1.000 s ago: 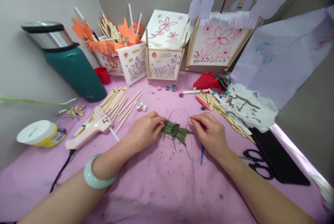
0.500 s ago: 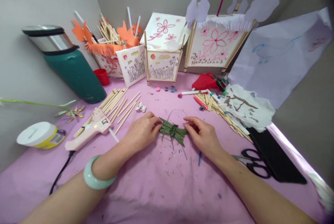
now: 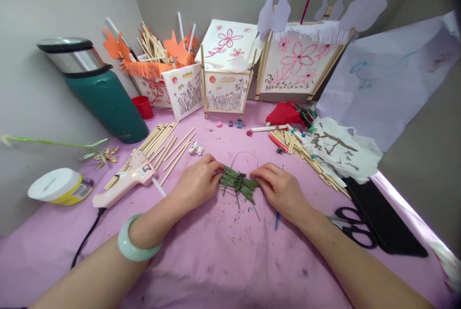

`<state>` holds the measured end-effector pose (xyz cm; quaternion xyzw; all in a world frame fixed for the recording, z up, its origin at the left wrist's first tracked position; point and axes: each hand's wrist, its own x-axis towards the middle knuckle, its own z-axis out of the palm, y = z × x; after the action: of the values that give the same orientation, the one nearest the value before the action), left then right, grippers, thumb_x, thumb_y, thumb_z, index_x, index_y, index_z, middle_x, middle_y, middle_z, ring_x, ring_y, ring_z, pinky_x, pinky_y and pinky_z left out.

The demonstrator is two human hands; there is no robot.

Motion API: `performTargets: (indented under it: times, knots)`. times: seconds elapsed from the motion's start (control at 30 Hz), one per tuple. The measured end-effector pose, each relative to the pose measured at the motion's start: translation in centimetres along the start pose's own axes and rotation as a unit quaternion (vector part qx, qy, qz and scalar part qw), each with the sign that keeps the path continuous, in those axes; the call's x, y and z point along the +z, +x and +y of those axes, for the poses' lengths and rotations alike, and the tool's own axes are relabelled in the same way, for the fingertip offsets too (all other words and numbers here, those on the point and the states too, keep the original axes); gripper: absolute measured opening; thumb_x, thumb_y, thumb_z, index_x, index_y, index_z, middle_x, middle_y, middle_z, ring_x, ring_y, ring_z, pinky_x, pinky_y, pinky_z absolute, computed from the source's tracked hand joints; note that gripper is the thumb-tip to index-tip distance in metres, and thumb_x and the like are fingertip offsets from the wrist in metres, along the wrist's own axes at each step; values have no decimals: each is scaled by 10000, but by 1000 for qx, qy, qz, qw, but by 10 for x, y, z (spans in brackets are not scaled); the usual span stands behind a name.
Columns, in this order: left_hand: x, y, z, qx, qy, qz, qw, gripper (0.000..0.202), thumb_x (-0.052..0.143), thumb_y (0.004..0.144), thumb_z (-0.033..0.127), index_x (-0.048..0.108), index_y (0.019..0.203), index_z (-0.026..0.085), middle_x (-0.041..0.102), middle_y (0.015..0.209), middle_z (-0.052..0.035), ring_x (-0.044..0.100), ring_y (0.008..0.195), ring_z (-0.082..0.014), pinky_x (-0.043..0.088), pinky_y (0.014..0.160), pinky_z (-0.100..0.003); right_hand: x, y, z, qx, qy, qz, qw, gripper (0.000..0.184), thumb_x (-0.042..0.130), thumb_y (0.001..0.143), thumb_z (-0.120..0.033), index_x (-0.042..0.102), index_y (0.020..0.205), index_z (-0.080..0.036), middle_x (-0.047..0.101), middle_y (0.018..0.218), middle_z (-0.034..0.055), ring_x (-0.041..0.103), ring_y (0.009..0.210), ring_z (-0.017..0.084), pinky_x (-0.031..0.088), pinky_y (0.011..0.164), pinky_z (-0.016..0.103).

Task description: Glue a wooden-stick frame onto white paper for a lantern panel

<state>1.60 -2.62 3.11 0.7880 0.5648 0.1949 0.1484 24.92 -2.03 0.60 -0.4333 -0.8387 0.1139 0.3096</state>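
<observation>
A small bundle of folded green leaf strips (image 3: 238, 183) lies on the pink table cover (image 3: 223, 256), with a thin wire loop (image 3: 244, 156) arching behind it. My left hand (image 3: 197, 183) pinches the bundle's left end, fingers closed. My right hand (image 3: 279, 188) presses its right end, fingers curled onto the leaves. A pale green bangle (image 3: 137, 246) sits on my left wrist.
A pink glue gun (image 3: 124, 180) and loose wooden sticks (image 3: 163, 142) lie to the left. A green flask (image 3: 99, 90) and tape roll (image 3: 59, 186) stand further left. Paper lanterns (image 3: 226, 66) line the back. Black scissors (image 3: 355, 227), markers and more sticks (image 3: 306, 153) lie right.
My right hand has slid left from beside the wire loop onto the right end of the leaf bundle. My left hand has stayed on the left end.
</observation>
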Motion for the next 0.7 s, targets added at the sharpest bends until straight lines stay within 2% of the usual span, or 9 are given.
performTargets:
  times: [0.1, 0.17, 0.23, 0.3, 0.4, 0.5, 0.57, 0.6, 0.7]
  knots:
    - [-5, 2, 2, -13, -78, 73, 994, 224, 474, 891, 251, 669, 975, 180, 611, 944, -59, 584, 845, -177, 461, 797, -331, -3, 2, -2, 5, 55, 40, 998, 185, 499, 900, -195, 681, 930, -203, 665, 872, 55, 616, 807, 171, 474, 720, 296]
    - [-10, 4, 2, -41, -165, 141, 975, 261, 446, 917, 310, 650, 1014, 179, 626, 950, -58, 580, 823, -163, 465, 778, -312, -5, 3, -4, 28, 109, 70, 991, 179, 504, 900, -228, 682, 914, -208, 671, 857, 50, 615, 789, 167, 475, 719, 299]
    - [-13, 5, 0, -78, -252, 186, 946, 327, 421, 931, 388, 627, 1068, 175, 637, 979, -61, 578, 798, -150, 469, 750, -295, -6, 5, -5, 79, 181, 88, 976, 172, 532, 886, -284, 683, 874, -204, 663, 799, 40, 600, 718, 156, 471, 659, 286]
    - [-15, 6, -1, -104, -313, 196, 924, 383, 435, 918, 456, 612, 1105, 171, 640, 1032, -68, 583, 820, -151, 472, 754, -290, -6, 6, -5, 151, 266, 79, 949, 202, 571, 856, -362, 683, 844, -194, 624, 699, 18, 546, 599, 132, 434, 549, 259]
    - [-14, 7, -2, -94, -380, 152, 907, 440, 482, 886, 516, 612, 1114, 163, 638, 1132, -86, 587, 983, -185, 466, 846, -308, -7, 7, -7, 238, 393, 27, 888, 268, 624, 803, -438, 678, 841, -177, 553, 615, -17, 431, 478, 82, 327, 436, 221]
    - [-12, 6, 1, -60, -477, 33, 876, 586, 366, 894, 617, 624, 1111, 139, 646, 1157, -133, 594, 1055, -231, 472, 889, -361, -7, 7, -10, 279, 465, -26, 840, 291, 668, 765, -451, 659, 809, -164, 528, 585, -32, 377, 449, 57, 250, 403, 200]
    - [-11, 5, 4, -62, -534, -48, 842, 686, 298, 873, 686, 629, 1118, 137, 660, 1135, -155, 628, 1001, -249, 494, 855, -389, -7, 6, -12, 294, 481, -47, 825, 303, 679, 754, -458, 646, 793, -159, 516, 559, -39, 361, 438, 53, 223, 392, 194]
    - [-11, 5, 6, -70, -551, -72, 829, 687, 331, 854, 701, 637, 1107, 141, 674, 1105, -154, 643, 955, -246, 505, 827, -388, -7, 5, -13, 297, 483, -55, 822, 309, 679, 754, -461, 641, 790, -157, 512, 548, -42, 354, 432, 52, 216, 389, 193]
    - [-11, 4, 11, -115, -554, -85, 820, 506, 609, 769, 592, 678, 976, 136, 714, 918, -111, 650, 754, -187, 517, 707, -320, -6, 4, -14, 293, 476, -80, 826, 316, 663, 767, -464, 634, 790, -151, 515, 538, -43, 348, 422, 48, 217, 389, 192]
